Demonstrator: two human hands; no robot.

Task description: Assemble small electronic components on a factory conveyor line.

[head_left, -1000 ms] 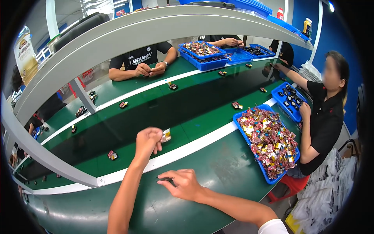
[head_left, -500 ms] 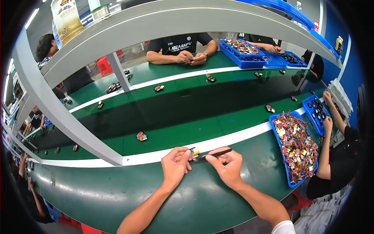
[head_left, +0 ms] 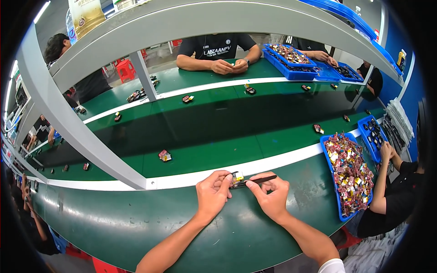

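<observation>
1. Both hands meet at the near edge of the green table (head_left: 136, 227). The left hand (head_left: 211, 194) pinches a small part (head_left: 236, 177) with a yellow patch between thumb and fingertips, held just above the table by the white stripe (head_left: 182, 179).
2. The right hand (head_left: 269, 196) is closed on a thin black tool (head_left: 259, 180), its tip right at the part.
3. To the right, a blue tray (head_left: 328, 182) sits heaped with small multicoloured parts (head_left: 349, 175). A neighbour's arm (head_left: 380, 195) rests along its far edge.
4. Beyond it, a smaller blue tray (head_left: 364, 136) holds a few dark pieces, another hand at its rim.
5. Out on the dark belt (head_left: 218, 123), single parts ride well apart, one (head_left: 165, 156) near the stripe.
6. Far side: a person in black (head_left: 217, 45) works with hands together, and next to them another blue tray (head_left: 277, 61) is full of mixed parts.
</observation>
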